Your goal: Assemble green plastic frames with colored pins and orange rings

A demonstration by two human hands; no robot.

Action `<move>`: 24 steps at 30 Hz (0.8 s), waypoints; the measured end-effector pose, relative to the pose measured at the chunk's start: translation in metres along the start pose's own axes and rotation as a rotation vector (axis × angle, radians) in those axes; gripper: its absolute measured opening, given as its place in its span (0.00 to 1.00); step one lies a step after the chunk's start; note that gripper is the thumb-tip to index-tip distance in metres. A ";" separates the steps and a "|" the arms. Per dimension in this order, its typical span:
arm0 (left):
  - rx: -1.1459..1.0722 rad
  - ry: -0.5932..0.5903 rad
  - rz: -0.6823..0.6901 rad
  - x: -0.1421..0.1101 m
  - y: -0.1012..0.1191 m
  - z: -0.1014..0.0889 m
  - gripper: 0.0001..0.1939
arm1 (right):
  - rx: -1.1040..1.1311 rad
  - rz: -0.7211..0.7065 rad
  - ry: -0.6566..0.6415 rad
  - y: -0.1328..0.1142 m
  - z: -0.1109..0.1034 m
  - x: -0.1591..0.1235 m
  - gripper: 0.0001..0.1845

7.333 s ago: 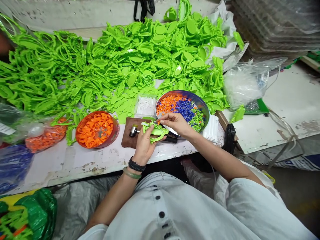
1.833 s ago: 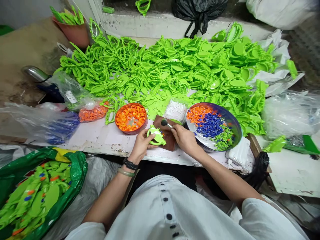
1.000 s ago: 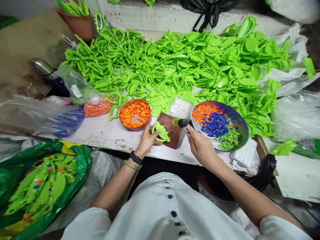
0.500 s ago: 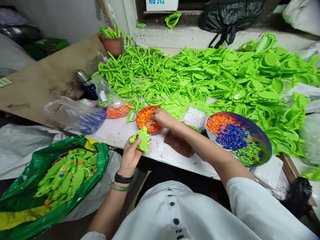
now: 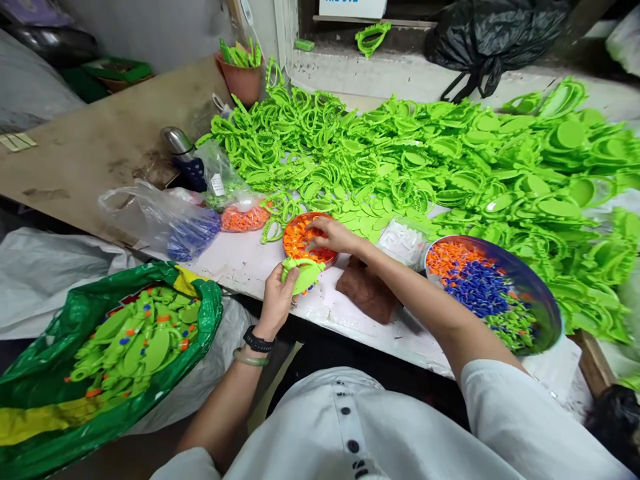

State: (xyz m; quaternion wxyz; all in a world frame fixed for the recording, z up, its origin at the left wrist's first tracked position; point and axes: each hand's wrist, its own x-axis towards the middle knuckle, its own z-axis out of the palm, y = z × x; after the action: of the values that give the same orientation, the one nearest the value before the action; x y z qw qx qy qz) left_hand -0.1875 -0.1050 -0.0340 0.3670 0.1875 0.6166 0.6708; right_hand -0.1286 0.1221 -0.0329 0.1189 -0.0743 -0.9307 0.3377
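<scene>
My left hand is closed around a green plastic toy piece, held just above the table's front edge. My right hand reaches across into the red bowl of orange rings, fingertips pinched among the rings; what they hold is too small to make out. A brown block lies on the white table just right of my left hand. The metal bowl of orange, blue and green small parts sits further right.
A large heap of green plastic frames covers the back of the table. Bags of blue parts and orange parts lie at left. A green sack of finished toys sits low left. A small tray of white pieces stands behind my right forearm.
My right hand has put down the dark-handled tool and moved left into the red bowl of rings. My left hand carried the green piece left, off the brown block. The view turned left.
</scene>
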 end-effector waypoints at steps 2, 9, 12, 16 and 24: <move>0.092 -0.054 0.060 0.002 -0.001 0.002 0.24 | 0.427 0.099 0.102 -0.010 0.000 -0.017 0.19; 0.417 -0.276 0.414 0.006 0.008 0.027 0.10 | 0.965 0.199 0.277 -0.059 -0.003 -0.094 0.18; 0.447 -0.359 0.487 0.007 0.011 0.039 0.09 | 0.846 0.155 0.298 -0.062 -0.010 -0.110 0.16; 0.476 -0.402 0.494 0.008 0.012 0.049 0.10 | 0.653 0.093 0.256 -0.059 -0.020 -0.118 0.13; 0.543 -0.410 0.430 0.013 0.012 0.061 0.09 | 0.183 -0.059 0.297 -0.068 -0.030 -0.128 0.21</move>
State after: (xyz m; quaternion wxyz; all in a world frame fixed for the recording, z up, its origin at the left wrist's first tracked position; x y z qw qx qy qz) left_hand -0.1560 -0.0530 -0.0146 0.2707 0.5323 0.6320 0.4939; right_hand -0.0019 0.0606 0.0117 0.2712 -0.0849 -0.8701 0.4027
